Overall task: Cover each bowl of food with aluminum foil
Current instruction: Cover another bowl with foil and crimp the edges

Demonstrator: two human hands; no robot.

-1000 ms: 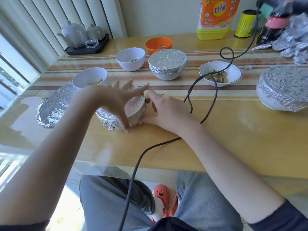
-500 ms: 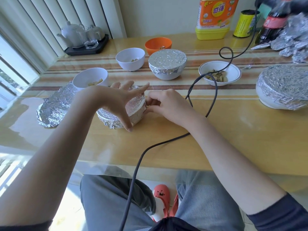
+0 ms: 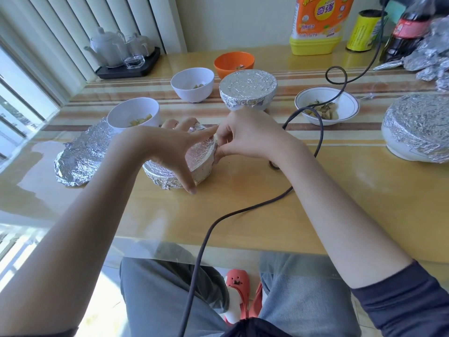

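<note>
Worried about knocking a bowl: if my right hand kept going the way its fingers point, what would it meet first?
The right hand points left, so it would press into the foil-wrapped bowl that its fingertips already touch, then probably the left hand.

Landmark: yellow detergent bottle, upright at the table's far edge. Just right of it, a yellow can; further right, a dark cola bottle. Far left of it, a black tray carrying white teapots. Black cable runs from beside it toward the near edge.
</note>
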